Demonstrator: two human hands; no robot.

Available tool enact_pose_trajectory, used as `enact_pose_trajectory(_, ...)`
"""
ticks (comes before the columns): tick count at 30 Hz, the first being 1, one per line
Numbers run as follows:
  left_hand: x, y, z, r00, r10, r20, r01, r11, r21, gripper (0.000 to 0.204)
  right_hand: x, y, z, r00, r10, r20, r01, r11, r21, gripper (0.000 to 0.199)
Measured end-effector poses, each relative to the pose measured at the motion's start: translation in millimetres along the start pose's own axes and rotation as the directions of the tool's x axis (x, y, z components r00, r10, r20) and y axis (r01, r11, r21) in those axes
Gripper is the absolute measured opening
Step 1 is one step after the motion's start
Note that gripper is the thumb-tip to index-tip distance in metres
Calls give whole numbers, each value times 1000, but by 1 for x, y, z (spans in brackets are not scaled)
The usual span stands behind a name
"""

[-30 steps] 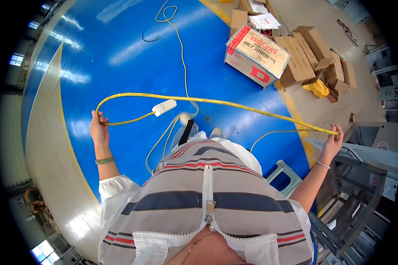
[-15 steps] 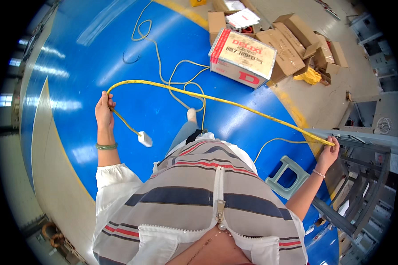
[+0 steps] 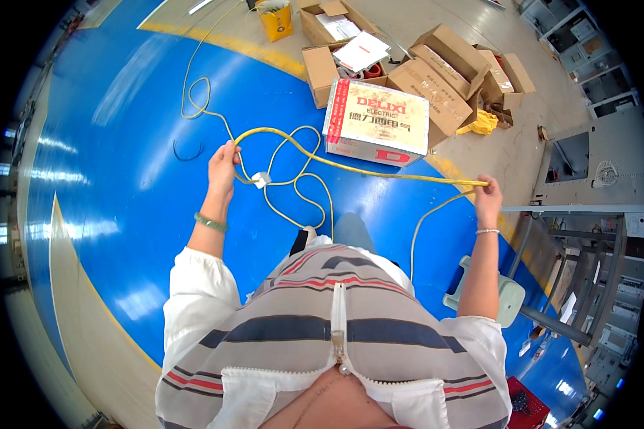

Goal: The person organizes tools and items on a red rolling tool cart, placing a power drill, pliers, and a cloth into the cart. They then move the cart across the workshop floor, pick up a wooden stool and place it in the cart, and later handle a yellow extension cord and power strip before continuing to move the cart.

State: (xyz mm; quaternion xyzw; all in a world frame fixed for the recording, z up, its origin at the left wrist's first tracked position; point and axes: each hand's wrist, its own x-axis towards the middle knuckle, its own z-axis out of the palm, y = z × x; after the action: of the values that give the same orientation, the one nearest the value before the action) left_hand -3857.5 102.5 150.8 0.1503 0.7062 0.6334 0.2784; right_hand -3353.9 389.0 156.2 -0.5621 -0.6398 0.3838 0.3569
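Observation:
Between my two raised hands stretches a yellow cable (image 3: pixel 368 171), bowed up at its left end and sagging slightly toward the right. My left hand (image 3: pixel 224 161) is closed round one end of the run. From that hand a short length hangs down to a white plug or connector block (image 3: pixel 261 179); its exact kind is hard to make out. My right hand (image 3: pixel 487 196) pinches the other end, and from it a single thinner stretch drops toward the floor. More of the cord lies in loose loops on the blue floor, close to my feet.
A white and red carton (image 3: pixel 376 121) stands ahead, beside open cardboard boxes (image 3: pixel 436 89). A yellow bag (image 3: pixel 275 21) is at the far edge. To my right are a pale green stool (image 3: pixel 504 297) and a grey metal frame (image 3: pixel 576 279). A red crate (image 3: pixel 526 404) sits low right.
Both hands have moved up and closer together, the left one to the right and the right one to the left. The white block has swung along, and the view has shifted.

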Motion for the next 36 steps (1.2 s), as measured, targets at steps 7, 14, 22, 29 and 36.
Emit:
enact_pose_trajectory(7, 173, -75, 38, 985, -170, 32, 157, 955, 250, 27, 74, -2, 88, 999, 19, 38, -8, 960, -280, 24)
enact_pose_trajectory(14, 274, -123, 121, 916, -397, -58, 394, 862, 318, 32, 268, -28, 146, 961, -271, 58, 272, 884, -380, 29)
enact_pose_trajectory(22, 327, -142, 147, 847, -516, -132, 532, 829, 171, 21, 405, -217, 233, 570, -819, -57, 784, 564, -260, 24)
enact_pose_trajectory(29, 361, -133, 157, 829, -553, -85, 560, 819, 125, 30, 412, -115, 263, 822, -569, 17, 546, 778, -310, 23)
enact_pose_trajectory(36, 377, -161, 151, 896, -437, -82, 442, 855, 272, 30, 213, 55, 228, 779, 384, 496, -71, 840, -539, 59)
